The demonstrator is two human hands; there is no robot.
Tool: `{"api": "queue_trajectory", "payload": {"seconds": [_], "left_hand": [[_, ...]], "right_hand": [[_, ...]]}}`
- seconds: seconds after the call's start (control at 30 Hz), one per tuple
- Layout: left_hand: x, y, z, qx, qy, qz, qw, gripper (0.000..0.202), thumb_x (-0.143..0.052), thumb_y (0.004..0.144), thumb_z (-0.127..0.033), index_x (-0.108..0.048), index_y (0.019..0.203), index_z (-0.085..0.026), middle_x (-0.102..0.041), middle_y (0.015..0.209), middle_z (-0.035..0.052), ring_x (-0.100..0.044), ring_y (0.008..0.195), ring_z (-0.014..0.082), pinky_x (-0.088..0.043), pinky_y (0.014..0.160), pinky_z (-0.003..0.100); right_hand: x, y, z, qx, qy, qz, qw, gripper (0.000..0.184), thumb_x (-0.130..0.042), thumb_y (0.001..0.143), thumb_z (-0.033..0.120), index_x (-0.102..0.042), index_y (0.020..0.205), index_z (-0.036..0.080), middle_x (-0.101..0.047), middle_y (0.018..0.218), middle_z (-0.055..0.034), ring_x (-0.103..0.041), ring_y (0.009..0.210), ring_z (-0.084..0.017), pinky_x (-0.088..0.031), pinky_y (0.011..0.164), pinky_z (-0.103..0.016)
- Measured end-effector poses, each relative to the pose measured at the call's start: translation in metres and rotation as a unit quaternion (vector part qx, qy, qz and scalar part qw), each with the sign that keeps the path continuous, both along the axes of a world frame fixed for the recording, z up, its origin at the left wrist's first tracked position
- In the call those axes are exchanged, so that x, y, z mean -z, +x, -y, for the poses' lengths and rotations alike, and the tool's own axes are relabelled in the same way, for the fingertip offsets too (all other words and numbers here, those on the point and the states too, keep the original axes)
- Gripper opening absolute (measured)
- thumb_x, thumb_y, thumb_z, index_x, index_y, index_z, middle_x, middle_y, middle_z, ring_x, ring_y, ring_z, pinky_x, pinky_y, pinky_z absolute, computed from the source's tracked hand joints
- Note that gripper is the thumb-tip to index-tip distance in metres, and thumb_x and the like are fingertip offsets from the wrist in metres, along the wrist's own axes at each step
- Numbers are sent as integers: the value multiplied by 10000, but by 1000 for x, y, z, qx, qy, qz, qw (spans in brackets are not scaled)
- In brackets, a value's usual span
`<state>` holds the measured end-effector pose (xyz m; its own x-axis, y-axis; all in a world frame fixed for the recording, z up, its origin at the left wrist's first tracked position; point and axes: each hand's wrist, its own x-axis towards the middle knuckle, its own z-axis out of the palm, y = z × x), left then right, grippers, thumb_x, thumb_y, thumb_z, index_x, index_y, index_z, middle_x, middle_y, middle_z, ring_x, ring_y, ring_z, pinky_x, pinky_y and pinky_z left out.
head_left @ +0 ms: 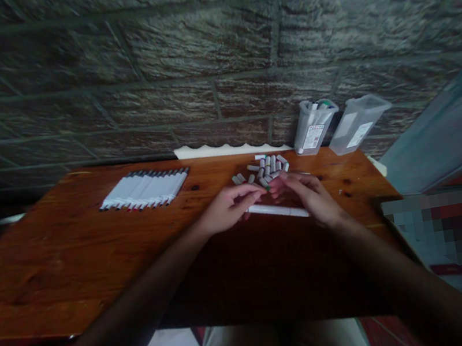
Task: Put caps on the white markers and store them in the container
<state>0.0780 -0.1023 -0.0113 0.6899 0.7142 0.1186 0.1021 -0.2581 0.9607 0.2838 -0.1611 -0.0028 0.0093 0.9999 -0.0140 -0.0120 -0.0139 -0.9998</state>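
In the head view, my left hand (234,206) is pinched near a small green-ended piece (267,188), which looks like a marker cap. My right hand (310,194) is close by with its fingers loosely bent and apart; I make out nothing held in it. A white marker (279,210) stretches between the hands, just below the fingers; whether the left fingers touch its end is hidden. Right behind my fingertips lies a loose pile of short, pale marker caps (268,166). Farther left, several white markers (146,190) lie side by side in a slanted row.
Two clear plastic containers stand at the back right: one container (315,131) holds a few markers, the other container (357,126) is beside it. A white wavy-edged strip (227,149) lies along the brick wall (193,44). The wooden table (53,265) ends near my lap.
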Motion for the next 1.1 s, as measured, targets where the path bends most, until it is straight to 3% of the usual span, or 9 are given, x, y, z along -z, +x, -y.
{"api": "queue_trajectory", "payload": {"seconds": [0.1,0.3,0.43,0.57,0.63,0.73,0.87,1.0,1.1], "left_hand": [[2,6,2,-5,-55,27,998,391,-643,923,-497,-721,1080,-148,-736,870,67,-576,524,90,-432,439,173],[7,10,0,-71,-106,39,991,425,-697,879,-522,-710,1072,-144,-729,821,65,-598,562,105,-427,446,171],[10,7,-6,-140,-122,54,981,461,-729,850,-548,-711,1082,-150,-715,809,47,-524,503,65,-393,431,160],[9,10,-4,-198,-121,90,969,512,-737,826,-588,-684,1064,-137,-687,791,34,-497,473,53,-380,414,166],[9,13,1,-176,-128,89,972,531,-747,812,-600,-672,1060,-137,-679,793,29,-526,491,65,-396,423,170],[7,15,8,-84,-179,86,976,514,-751,825,-577,-674,1075,-135,-711,911,63,-637,615,117,-456,495,187],[1,12,9,23,-335,115,935,536,-711,856,-591,-698,1128,-129,-722,1092,130,-707,877,214,-530,655,249],[-1,10,7,9,-398,140,906,507,-677,880,-600,-733,1082,-139,-723,1090,111,-673,968,207,-527,747,259],[0,11,7,-22,-403,166,900,519,-678,871,-621,-744,1042,-135,-722,993,80,-660,952,184,-517,831,266]], "right_hand": [[6,-9,0,-26,-4,-19,999,565,-641,812,710,-767,876,163,-771,927,-96,-716,796,-153,-611,770,-302],[8,-8,-5,12,-23,9,1000,705,-467,861,804,-762,845,165,-755,866,-102,-686,738,-151,-573,737,-301],[-2,9,-10,40,-98,-94,990,718,-428,886,791,-761,857,155,-763,907,-130,-711,788,-196,-561,741,-335],[-9,6,-8,32,-107,-156,981,720,-421,885,787,-751,844,149,-773,938,-135,-715,867,-220,-555,820,-361],[-10,0,-4,7,-98,-157,983,759,-401,862,831,-746,840,155,-770,923,-126,-707,876,-225,-549,835,-370],[-11,-7,2,-16,-76,-178,981,764,-416,826,869,-743,795,178,-753,875,-97,-690,866,-216,-535,861,-381],[-12,-8,4,6,-71,-166,984,650,-541,808,814,-741,767,197,-718,812,-57,-655,802,-188,-522,836,-363],[-5,-7,3,14,-70,-104,992,660,-524,817,814,-736,764,191,-714,844,-59,-645,825,-183,-507,817,-338],[2,-6,4,11,-56,-48,997,707,-449,841,835,-748,817,195,-712,871,-52,-606,760,-148,-470,691,-282]]}}
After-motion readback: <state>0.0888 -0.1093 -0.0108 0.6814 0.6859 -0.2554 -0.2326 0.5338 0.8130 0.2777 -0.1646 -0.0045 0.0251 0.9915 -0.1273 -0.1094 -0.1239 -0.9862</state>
